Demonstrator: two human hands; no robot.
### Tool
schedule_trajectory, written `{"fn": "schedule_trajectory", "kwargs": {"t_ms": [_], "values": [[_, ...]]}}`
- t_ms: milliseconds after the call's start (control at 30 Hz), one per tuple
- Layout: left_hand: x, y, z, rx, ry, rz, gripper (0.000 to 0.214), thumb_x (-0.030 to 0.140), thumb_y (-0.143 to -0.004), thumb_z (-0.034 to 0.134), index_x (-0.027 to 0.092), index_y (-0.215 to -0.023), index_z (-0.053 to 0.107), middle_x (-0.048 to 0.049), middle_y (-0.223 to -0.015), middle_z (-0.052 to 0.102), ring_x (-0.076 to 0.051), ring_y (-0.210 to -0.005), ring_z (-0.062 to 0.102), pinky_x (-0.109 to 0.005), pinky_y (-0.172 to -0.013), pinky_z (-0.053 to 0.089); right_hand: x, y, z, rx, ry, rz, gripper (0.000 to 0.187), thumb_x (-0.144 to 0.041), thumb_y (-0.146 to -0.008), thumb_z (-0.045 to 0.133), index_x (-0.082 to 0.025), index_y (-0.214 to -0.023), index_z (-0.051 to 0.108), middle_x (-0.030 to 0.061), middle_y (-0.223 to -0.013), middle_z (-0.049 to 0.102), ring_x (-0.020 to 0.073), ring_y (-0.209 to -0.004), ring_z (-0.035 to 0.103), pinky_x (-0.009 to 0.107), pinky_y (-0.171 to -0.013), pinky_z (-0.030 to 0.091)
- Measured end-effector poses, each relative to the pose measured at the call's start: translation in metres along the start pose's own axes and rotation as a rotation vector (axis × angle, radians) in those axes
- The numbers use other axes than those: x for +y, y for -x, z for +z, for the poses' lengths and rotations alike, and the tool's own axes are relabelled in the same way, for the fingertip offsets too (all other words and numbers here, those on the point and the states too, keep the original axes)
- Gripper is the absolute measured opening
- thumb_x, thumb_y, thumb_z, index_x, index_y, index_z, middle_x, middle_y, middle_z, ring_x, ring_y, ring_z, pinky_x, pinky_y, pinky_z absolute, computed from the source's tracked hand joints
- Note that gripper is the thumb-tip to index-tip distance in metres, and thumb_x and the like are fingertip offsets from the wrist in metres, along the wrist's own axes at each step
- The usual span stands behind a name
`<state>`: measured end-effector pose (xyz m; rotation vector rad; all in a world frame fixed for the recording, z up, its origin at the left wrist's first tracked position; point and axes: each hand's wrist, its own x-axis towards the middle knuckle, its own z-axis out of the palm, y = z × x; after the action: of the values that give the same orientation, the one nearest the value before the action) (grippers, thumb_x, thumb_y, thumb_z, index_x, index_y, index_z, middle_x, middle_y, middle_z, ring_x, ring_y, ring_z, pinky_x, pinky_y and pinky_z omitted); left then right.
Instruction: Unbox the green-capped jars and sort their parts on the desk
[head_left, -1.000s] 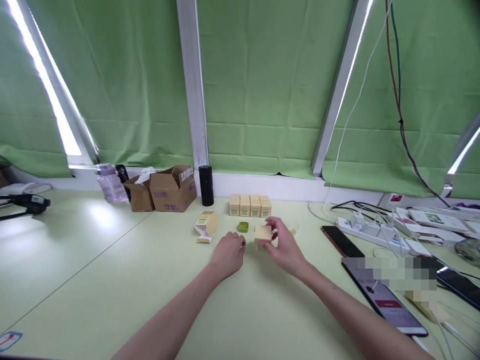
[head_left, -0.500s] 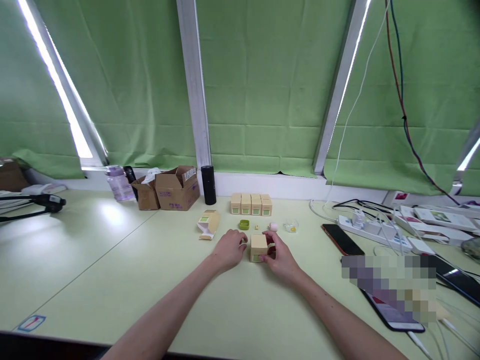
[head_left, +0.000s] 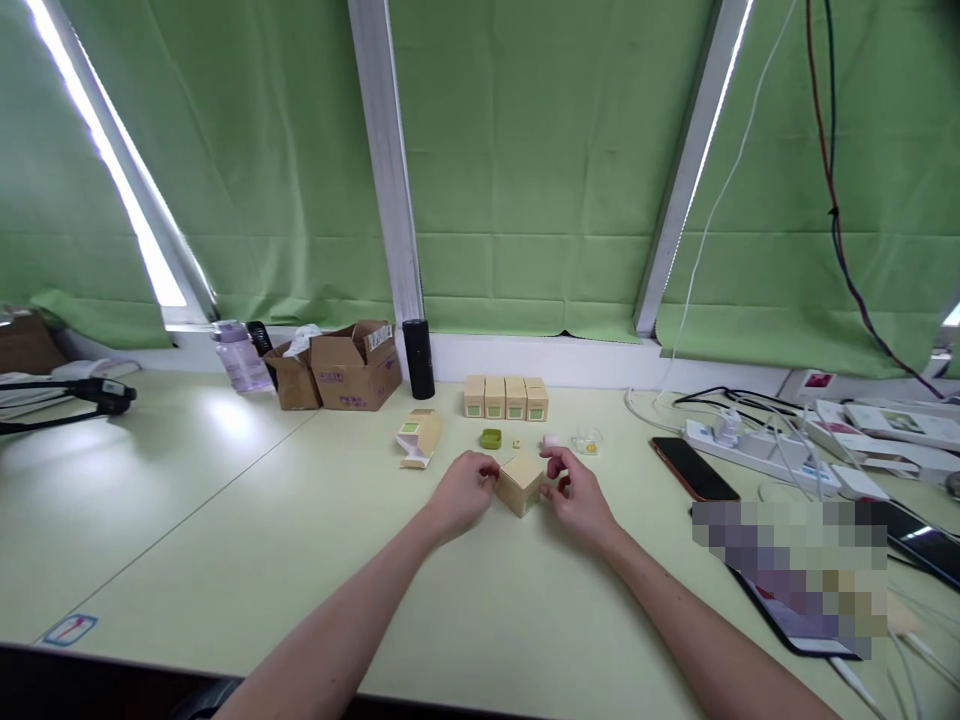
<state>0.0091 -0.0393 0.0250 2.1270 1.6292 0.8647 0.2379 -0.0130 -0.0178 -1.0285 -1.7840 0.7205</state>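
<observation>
A small tan cardboard box (head_left: 520, 484) sits on the table between my hands, turned so one corner faces me. My left hand (head_left: 466, 490) pinches it at its left corner, thumb and fingers closed. My right hand (head_left: 579, 498) is beside its right face with fingers curved and apart, the fingertips close to the box. Just beyond lie a green square dish (head_left: 491, 439), a tiny yellowish piece (head_left: 517, 443), a pink piece (head_left: 550, 440) partly behind my right fingers, and a clear container (head_left: 588, 441) with something yellow inside.
Several matching small boxes (head_left: 505, 398) stand in a row at the back. An opened, flattened box (head_left: 420, 438) lies to the left. Behind it are a brown carton (head_left: 355, 366) and a black cylinder (head_left: 418, 359). Phones (head_left: 694, 468), a power strip (head_left: 761, 455) and cables occupy the right.
The box has been rotated on the table, from its green-labelled face toward me to a corner toward me. My left fingers have come onto it, and my right hand has loosened away from it.
</observation>
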Motion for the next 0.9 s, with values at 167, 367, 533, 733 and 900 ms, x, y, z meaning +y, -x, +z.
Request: {"fn": "schedule_trajectory", "kwargs": {"t_ms": [167, 367, 533, 733, 900], "values": [[0.000, 0.002, 0.002, 0.067, -0.039, -0.018, 0.021, 0.012, -0.085, 0.054, 0.021, -0.091, 0.071, -0.0085, -0.103, 0.073, -0.026, -0.104, 0.067, -0.035, -0.089, 0.054, -0.001, 0.001, 0.000, 0.043, -0.010, 0.009, 0.027, -0.028, -0.086, 0.056, -0.026, -0.112, 0.060, -0.0012, -0.078, 0.061, 0.0190, -0.069, 0.059, 0.031, -0.065, 0.050], [-0.003, 0.004, 0.003, 0.081, 0.010, 0.017, 0.038, 0.005, -0.081, 0.053, 0.022, -0.112, 0.065, -0.0076, -0.113, 0.070, -0.024, -0.115, 0.062, -0.036, -0.101, 0.052, -0.004, 0.001, 0.001, 0.028, -0.038, -0.007, 0.032, -0.027, -0.089, 0.050, -0.026, -0.121, 0.055, 0.0028, -0.092, 0.072, 0.0220, -0.086, 0.067, 0.033, -0.074, 0.051], [-0.005, 0.004, 0.003, 0.078, 0.064, -0.005, 0.064, -0.004, -0.068, 0.049, 0.024, -0.125, 0.058, -0.0057, -0.118, 0.069, -0.022, -0.121, 0.059, -0.034, -0.106, 0.048, -0.001, -0.001, -0.003, 0.100, 0.030, 0.058, 0.033, -0.026, -0.091, 0.047, -0.027, -0.123, 0.054, 0.0048, -0.106, 0.075, 0.0226, -0.094, 0.068, 0.035, -0.077, 0.050], [0.003, 0.004, 0.004, -0.107, 0.098, -0.152, 0.073, 0.007, -0.067, 0.064, 0.022, -0.137, 0.049, -0.0118, -0.134, 0.061, -0.030, -0.133, 0.051, -0.042, -0.112, 0.042, 0.002, 0.000, 0.001, 0.066, 0.027, 0.045, 0.031, -0.027, -0.090, 0.048, -0.026, -0.120, 0.057, 0.0034, -0.096, 0.073, 0.0225, -0.090, 0.067, 0.034, -0.075, 0.049], [0.014, 0.008, 0.008, -0.147, 0.073, -0.154, 0.074, 0.033, -0.069, 0.077, 0.021, -0.134, 0.046, -0.0148, -0.137, 0.059, -0.037, -0.136, 0.046, -0.050, -0.113, 0.038, 0.001, 0.000, 0.001, 0.077, 0.022, 0.063, 0.031, -0.028, -0.090, 0.049, -0.025, -0.119, 0.057, 0.0033, -0.095, 0.072, 0.0228, -0.088, 0.066, 0.034, -0.073, 0.048]]}}
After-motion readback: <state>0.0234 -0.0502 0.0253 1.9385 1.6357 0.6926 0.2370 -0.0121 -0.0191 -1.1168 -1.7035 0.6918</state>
